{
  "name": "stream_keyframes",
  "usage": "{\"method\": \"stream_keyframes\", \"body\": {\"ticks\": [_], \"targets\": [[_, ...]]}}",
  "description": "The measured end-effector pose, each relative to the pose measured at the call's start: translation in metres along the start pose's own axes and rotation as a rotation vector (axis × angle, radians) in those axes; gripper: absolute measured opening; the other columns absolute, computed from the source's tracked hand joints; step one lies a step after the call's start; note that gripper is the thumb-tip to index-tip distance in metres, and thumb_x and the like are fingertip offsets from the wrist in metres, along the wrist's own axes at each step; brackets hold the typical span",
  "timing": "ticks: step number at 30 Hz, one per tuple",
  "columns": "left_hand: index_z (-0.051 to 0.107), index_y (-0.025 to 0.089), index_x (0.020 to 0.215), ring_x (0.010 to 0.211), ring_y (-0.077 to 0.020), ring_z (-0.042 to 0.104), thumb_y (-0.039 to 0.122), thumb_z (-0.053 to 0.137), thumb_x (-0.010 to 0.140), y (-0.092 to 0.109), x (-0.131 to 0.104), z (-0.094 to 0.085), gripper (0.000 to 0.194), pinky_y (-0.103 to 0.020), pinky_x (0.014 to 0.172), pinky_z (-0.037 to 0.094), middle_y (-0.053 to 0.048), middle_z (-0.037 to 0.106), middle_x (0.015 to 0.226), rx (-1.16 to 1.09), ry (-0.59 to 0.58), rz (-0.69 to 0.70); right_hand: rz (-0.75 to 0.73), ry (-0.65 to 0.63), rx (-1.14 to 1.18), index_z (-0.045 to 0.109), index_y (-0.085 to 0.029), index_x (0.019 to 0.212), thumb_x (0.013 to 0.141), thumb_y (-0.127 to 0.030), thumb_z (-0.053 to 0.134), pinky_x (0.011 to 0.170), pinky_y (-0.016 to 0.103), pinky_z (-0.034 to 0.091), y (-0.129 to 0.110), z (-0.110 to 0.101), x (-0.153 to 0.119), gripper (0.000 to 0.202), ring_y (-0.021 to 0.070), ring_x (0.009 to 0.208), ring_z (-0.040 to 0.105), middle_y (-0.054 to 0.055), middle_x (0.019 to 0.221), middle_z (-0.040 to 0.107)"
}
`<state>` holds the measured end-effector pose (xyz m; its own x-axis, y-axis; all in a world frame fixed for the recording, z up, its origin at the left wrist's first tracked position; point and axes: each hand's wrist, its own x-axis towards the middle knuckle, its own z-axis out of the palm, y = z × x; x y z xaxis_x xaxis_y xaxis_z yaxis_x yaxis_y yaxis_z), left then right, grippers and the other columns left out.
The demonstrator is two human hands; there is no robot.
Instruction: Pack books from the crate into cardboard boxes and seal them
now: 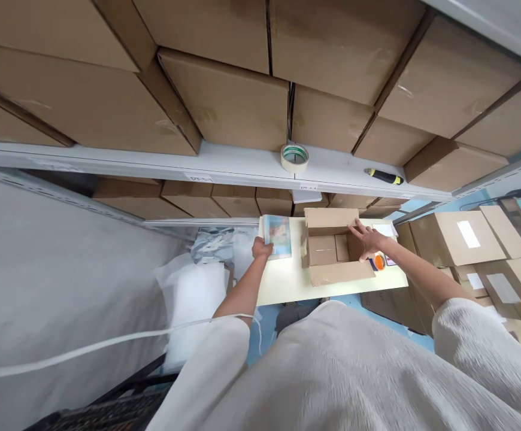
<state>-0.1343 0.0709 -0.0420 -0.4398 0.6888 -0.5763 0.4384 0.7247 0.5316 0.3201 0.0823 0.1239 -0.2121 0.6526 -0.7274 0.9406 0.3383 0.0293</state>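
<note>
On the pale yellow table point(287, 288) stands a cardboard box point(341, 275) with its flaps folded out and nothing visible inside. My right hand point(367, 239) rests on the box's right side with its fingers spread. To the left of the box, my left hand point(261, 248) grips the lower left edge of a thin, light-blue item with a colourful picture, wrapped in clear plastic point(278, 236). Its exact kind is blurred. Beside my right hand lies an orange and purple tape roll point(379, 261), partly covered by the box flap.
A shelf edge point(242, 178) runs above the table, holding a masking tape roll point(294, 158), a yellow-black utility knife point(383, 176) and several cartons point(233, 102). Labelled boxes point(458, 239) are stacked at right. White packing sheets point(200, 293) lie left; a white cable point(121, 341) crosses there.
</note>
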Motion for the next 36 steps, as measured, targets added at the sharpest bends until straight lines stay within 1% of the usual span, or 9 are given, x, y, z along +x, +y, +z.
{"method": "stream_keyframes", "body": {"ticks": [5, 10, 13, 16, 19, 22, 28, 32, 36], "targets": [[0.048, 0.028, 0.089, 0.085, -0.0231, 0.074, 0.024, 0.081, 0.074, 0.013, -0.028, -0.028, 0.037, -0.031, 0.078, 0.056, 0.001, 0.069, 0.082, -0.271, 0.035, 0.081, -0.003, -0.013, -0.037, -0.019, -0.036, 0.176, 0.055, -0.083, 0.092, 0.128, 0.07, 0.034, -0.002, -0.004, 0.002, 0.17, 0.0583, 0.161, 0.027, 0.007, 0.178, -0.04], [0.049, 0.027, 0.092, 0.066, -0.0172, 0.069, 0.03, 0.085, 0.068, 0.031, -0.08, -0.075, 0.043, -0.024, 0.061, 0.051, 0.003, 0.07, 0.077, -0.565, 0.096, 0.36, -0.02, 0.012, -0.044, -0.018, -0.036, 0.176, 0.051, -0.082, 0.094, 0.127, 0.066, 0.037, -0.002, -0.003, 0.007, 0.174, 0.0566, 0.161, 0.029, 0.009, 0.179, -0.038], [0.053, 0.025, 0.098, 0.066, -0.016, 0.068, 0.039, 0.086, 0.072, 0.053, -0.116, -0.106, 0.044, -0.023, 0.06, 0.05, 0.003, 0.071, 0.08, -0.597, 0.181, 0.585, -0.049, 0.037, -0.01, -0.013, -0.036, 0.178, 0.048, -0.082, 0.094, 0.127, 0.067, 0.036, 0.002, 0.001, 0.015, 0.174, 0.0576, 0.161, 0.029, 0.011, 0.18, -0.036], [0.056, 0.023, 0.106, 0.078, -0.0173, 0.072, 0.043, 0.083, 0.08, 0.09, -0.147, -0.121, 0.043, -0.024, 0.067, 0.053, 0.001, 0.074, 0.09, -0.502, 0.217, 0.769, -0.103, 0.1, 0.064, -0.001, -0.038, 0.18, 0.044, -0.08, 0.097, 0.126, 0.07, 0.035, 0.007, 0.008, 0.02, 0.172, 0.0591, 0.16, 0.03, 0.01, 0.183, -0.03], [0.058, 0.022, 0.107, 0.089, -0.0199, 0.074, 0.04, 0.081, 0.083, 0.131, -0.168, -0.108, 0.038, -0.028, 0.077, 0.056, 0.0, 0.075, 0.096, -0.272, 0.102, 0.858, -0.143, 0.179, 0.126, 0.001, -0.036, 0.18, 0.043, -0.077, 0.099, 0.126, 0.071, 0.034, 0.013, 0.018, 0.019, 0.173, 0.06, 0.159, 0.03, 0.013, 0.185, -0.022], [0.062, 0.023, 0.102, 0.093, -0.0225, 0.072, 0.032, 0.083, 0.08, 0.166, -0.181, -0.072, 0.032, -0.033, 0.088, 0.055, 0.001, 0.075, 0.092, 0.087, -0.027, 0.849, -0.156, 0.261, 0.201, -0.01, -0.032, 0.179, 0.05, -0.076, 0.097, 0.128, 0.07, 0.03, 0.02, 0.031, 0.009, 0.173, 0.0586, 0.162, 0.024, 0.017, 0.186, -0.017], [0.068, 0.024, 0.092, 0.109, -0.0327, 0.073, 0.019, 0.085, 0.075, 0.199, -0.191, -0.004, 0.025, -0.045, 0.109, 0.044, -0.003, 0.08, 0.1, 0.591, -0.248, 0.862, -0.193, 0.42, 0.357, -0.019, -0.033, 0.177, 0.063, -0.079, 0.092, 0.127, 0.067, 0.028, 0.03, 0.053, -0.01, 0.165, 0.0529, 0.167, 0.017, 0.022, 0.186, -0.011], [0.074, 0.024, 0.107, 0.122, -0.0353, 0.071, 0.018, 0.074, 0.088, 0.197, -0.19, 0.002, 0.02, -0.05, 0.117, 0.036, -0.008, 0.082, 0.112, 0.58, -0.185, 0.91, -0.229, 0.499, 0.387, -0.012, -0.034, 0.178, 0.068, -0.077, 0.09, 0.128, 0.067, 0.028, 0.035, 0.051, -0.015, 0.157, 0.0511, 0.167, 0.018, 0.022, 0.186, -0.002], [0.074, 0.024, 0.119, 0.129, -0.0339, 0.067, 0.022, 0.057, 0.101, 0.179, -0.188, -0.017, 0.025, -0.05, 0.119, 0.037, -0.01, 0.081, 0.121, 0.427, -0.069, 0.887, -0.218, 0.674, 0.466, 0.011, -0.027, 0.18, 0.089, -0.073, 0.072, 0.13, 0.065, 0.027, 0.047, 0.045, -0.018, 0.119, 0.0462, 0.167, 0.023, 0.021, 0.184, 0.016]]}}
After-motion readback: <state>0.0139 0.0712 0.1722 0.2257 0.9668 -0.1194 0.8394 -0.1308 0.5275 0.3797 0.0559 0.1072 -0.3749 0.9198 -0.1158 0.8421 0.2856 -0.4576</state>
